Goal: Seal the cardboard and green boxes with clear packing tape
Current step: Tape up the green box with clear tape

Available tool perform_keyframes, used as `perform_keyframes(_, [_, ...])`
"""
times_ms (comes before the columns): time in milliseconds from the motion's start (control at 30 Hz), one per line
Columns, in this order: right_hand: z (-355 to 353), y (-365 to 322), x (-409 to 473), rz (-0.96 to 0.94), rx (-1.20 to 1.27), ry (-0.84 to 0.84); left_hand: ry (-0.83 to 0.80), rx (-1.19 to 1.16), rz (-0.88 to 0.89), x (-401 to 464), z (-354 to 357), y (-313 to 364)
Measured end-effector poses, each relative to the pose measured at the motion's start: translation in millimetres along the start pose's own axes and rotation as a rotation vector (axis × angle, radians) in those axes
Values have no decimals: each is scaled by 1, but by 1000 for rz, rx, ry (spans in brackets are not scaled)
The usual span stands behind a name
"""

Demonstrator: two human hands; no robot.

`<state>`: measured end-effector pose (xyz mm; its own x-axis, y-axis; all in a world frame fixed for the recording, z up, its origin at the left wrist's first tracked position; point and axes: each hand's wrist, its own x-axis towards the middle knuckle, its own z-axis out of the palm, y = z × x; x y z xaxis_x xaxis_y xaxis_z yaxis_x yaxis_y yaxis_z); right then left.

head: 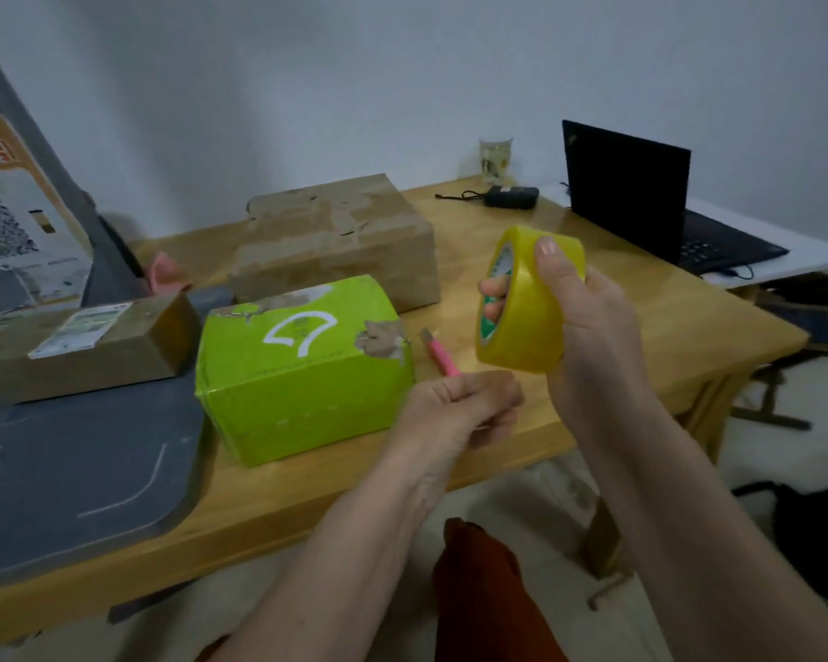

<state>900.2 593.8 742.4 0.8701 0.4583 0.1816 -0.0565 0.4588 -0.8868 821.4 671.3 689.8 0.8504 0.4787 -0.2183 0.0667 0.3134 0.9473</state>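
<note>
- Wooden counter (617, 336) spreads under everything, its near left edge cut off by the frame.
- Dark grey mat (68, 470) lies on the counter well left of both hands, running out of view.
- Big cardboard box (335, 246) sits beyond the left hand, patched with old brown tape, flaps down.
- Green box (302, 370) stands just left of the left hand, torn paper scraps on its top; whether fresh tape is on it is hard to make out.
- A smaller brown box (92, 346) with a label rests further left, on the mat's edge.
- Laptop (641, 198) is open beyond the right hand, screen black.
- Tape roll (527, 303), yellowish clear, is up in the air, right hand (589, 327) in a grip around it, thumb on top, fingers through the core.
- Left hand (460, 408) is curled below the roll, fingertips pinched together; any tape end there is too faint to see.
- Pink cutter (438, 351) lies between the green box and the roll, its lower end hidden behind the left hand.
</note>
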Motion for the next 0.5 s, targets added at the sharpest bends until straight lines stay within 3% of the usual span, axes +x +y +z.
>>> perform_keyframes(233, [-25,21,39,71,-31,34,215,78,-28,36,20,-18])
perform_keyframes(400, [-32,54,89,51,-70,147,128,254,121,15,22,-21])
perform_keyframes(500, [-34,74,112,181,29,35,129,234,150,24,8,-8])
